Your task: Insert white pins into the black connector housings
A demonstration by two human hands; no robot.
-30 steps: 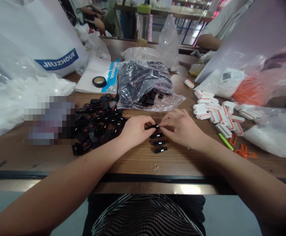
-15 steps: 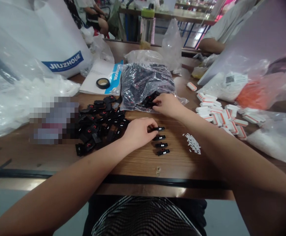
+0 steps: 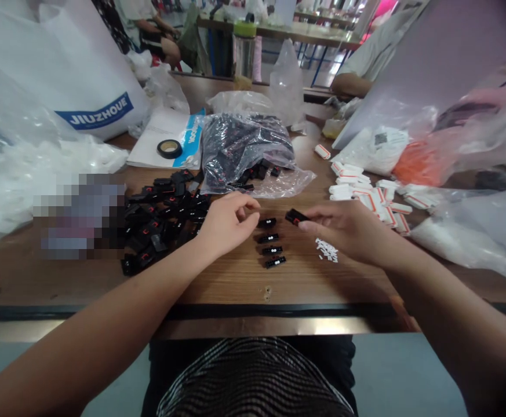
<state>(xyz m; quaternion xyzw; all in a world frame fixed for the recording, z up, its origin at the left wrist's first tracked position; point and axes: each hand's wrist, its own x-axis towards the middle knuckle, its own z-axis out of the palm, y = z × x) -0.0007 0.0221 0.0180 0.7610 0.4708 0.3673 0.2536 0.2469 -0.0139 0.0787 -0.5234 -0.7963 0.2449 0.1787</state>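
In the head view, my right hand [image 3: 343,226] pinches a black plastic connector housing [image 3: 295,217] with a red part, held just above the table. My left hand [image 3: 230,223] is beside the top of a column of several black connector housings [image 3: 272,250] with white dots on their near sides. Its thumb and forefinger are slightly apart, with nothing visible between them. Under my right hand lies a scatter of small white pieces [image 3: 326,250]. A heap of black housings [image 3: 157,217] lies to the left of my left hand.
A clear bag of black housings [image 3: 248,145] lies behind my hands, its mouth towards me. A black tape roll [image 3: 170,149] rests on a booklet [image 3: 148,142]. White pieces with orange stripes [image 3: 370,197] are piled on the right. A bottle [image 3: 243,55] stands at the back.
My right hand has come from the bag's mouth towards me and to the right, now with a black connector housing. My left hand stays by the column, its fingertips now off the top housing.
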